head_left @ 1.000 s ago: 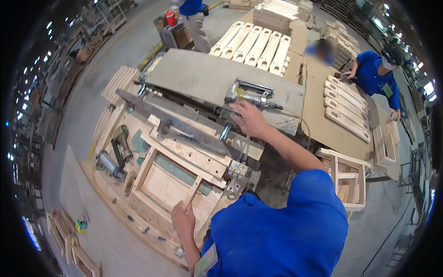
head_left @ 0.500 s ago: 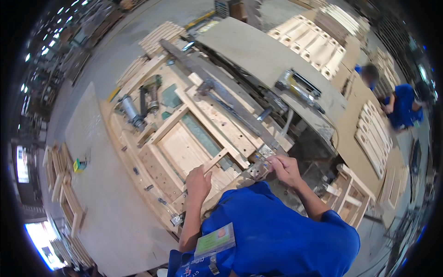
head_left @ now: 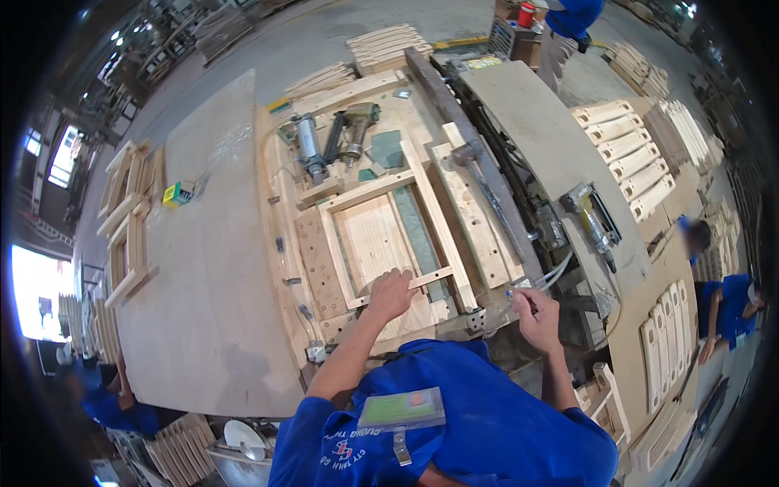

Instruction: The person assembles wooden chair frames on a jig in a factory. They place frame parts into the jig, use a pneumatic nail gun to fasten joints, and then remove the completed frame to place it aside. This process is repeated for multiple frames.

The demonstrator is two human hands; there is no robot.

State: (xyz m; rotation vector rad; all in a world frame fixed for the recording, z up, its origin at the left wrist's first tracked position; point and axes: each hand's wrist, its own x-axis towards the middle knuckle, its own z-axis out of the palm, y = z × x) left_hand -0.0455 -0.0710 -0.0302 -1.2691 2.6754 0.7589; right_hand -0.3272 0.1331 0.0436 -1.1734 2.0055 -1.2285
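- The left hand (head_left: pixel 391 294) is curled down over a short bar (head_left: pixel 432 277), with its fingers bent around the wood. It seems to hold the bar so it cannot slip.
- The bar lies across the near end of a wood frame (head_left: pixel 367 192), and its right end meets the long side.
- The frame lies flat on the bench (head_left: pixel 276 235), in front of the person, likely so both hands can get to it.
- The right hand (head_left: pixel 537 315) is apart from the frame, just beside a small metal block (head_left: pixel 514 289). Its fingers are bent in near the thumb. I cannot tell if it pinches anything.
- A silver gun (head_left: pixel 308 142) and a green gun (head_left: pixel 355 134) lie past the far end of the frame, maybe to be out of the way but easy to grab.
- A hammer (head_left: pixel 489 195) lies right of the frame, perhaps to be close to the right hand.
- A third gun (head_left: pixel 595 223) lies on the grey table (head_left: pixel 519 93).
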